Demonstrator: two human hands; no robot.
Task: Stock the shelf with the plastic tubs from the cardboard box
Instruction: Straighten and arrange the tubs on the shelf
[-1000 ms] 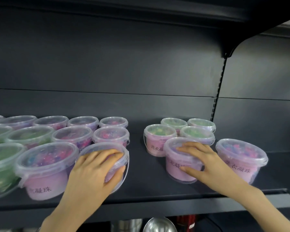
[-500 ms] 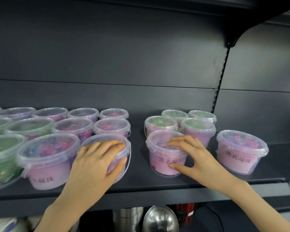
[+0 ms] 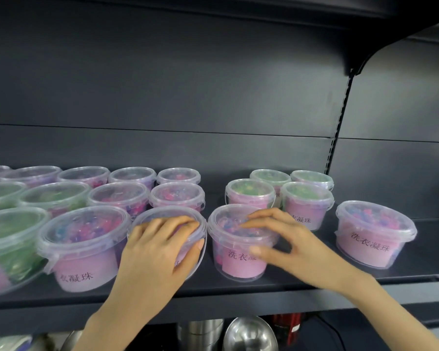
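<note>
tub under right hand

The shelf and its back panel look like dark grey painted metal, matt and smooth. The tubs are clear, slightly frosted plastic with glossy lids and matt pink paper-like labels. Below the shelf's front edge, polished shiny metal vessels show.

cut off at nine o'clock: green tub. partly hidden under left hand: front tub. blurred at six o'clock: steel ware.
</note>
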